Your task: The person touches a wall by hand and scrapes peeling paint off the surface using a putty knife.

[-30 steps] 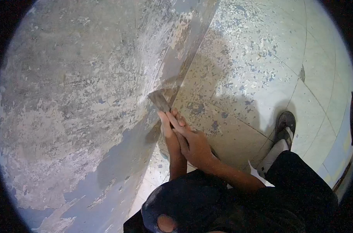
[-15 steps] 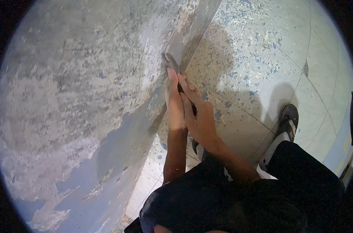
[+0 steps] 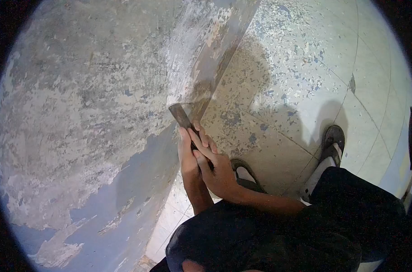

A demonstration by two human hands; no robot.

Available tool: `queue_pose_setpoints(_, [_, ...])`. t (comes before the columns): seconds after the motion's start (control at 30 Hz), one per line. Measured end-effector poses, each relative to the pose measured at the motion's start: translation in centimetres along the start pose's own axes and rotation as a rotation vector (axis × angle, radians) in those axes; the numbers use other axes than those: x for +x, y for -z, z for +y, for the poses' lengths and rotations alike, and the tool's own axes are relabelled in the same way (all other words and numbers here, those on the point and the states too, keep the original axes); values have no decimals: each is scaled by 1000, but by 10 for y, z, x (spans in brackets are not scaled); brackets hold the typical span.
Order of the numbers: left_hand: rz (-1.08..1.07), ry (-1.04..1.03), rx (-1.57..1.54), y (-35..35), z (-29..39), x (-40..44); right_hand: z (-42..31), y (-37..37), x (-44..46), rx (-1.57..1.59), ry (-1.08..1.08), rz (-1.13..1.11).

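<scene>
Scraper points to eleven o'clock, fingers of my left hand and right hand clasping it; I judge it stiff, light, best gripped toward five o'clock.

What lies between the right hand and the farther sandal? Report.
The head view shows the nearer sandal, then shaded floor, between right hand and farther sandal.

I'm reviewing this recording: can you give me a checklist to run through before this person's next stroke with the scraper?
1. Scraper held: ok, the left hand and right hand are both on it.
2. Scraper's edge against the wall: cannot tell, contact is unclear.
3. Hands gloved: not ok, both bare.
4. Floor free of debris: not ok, paint flakes are scattered there.
5. Closed footwear: not ok, open sandals.
</scene>
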State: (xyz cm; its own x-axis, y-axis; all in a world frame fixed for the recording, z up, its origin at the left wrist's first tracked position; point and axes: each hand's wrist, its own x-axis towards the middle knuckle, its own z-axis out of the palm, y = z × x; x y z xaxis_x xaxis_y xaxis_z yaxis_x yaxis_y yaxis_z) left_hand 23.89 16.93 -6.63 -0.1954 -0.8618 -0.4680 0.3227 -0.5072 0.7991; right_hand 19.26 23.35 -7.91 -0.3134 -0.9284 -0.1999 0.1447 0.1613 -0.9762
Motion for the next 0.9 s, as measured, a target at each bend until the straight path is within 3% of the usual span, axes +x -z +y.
queue_pose_setpoints(0.07, [-45,24,-12,-4,-1,11,6,-1,6,-6,60,66])
queue_pose_setpoints(0.13, [37,35,227,-15,-6,33,13,5,27,-27,113,175])
queue_pose_setpoints(0.27, [-117,134,77,-44,3,58,2,17,65,79,181,304])
queue_pose_setpoints(0.33, [57,95,100,-48,0,61,10,15,68,-19,155,269])
queue_pose_setpoints(0.4, [-84,57,86,-55,-9,92,15,23,92,-60,75,300])
queue_pose_setpoints(0.47, [-307,9,373,-71,-1,123,17,35,133,-22,324,500])
queue_pose_setpoints(0.53, [-331,17,329,-89,-4,138,11,51,153,-9,341,502])
queue_pose_setpoints(0.67, [-279,24,207,-91,-30,133,17,71,142,-100,377,415])
queue_pose_setpoints(0.73, [-222,62,-7,-80,-43,108,15,75,109,-236,167,234])
queue_pose_setpoints(0.8, [-202,102,-122,-59,-49,82,-9,68,78,-146,-92,73])
queue_pose_setpoints(0.9, [-115,296,-371,-19,-41,40,-1,42,38,-158,-68,-32])
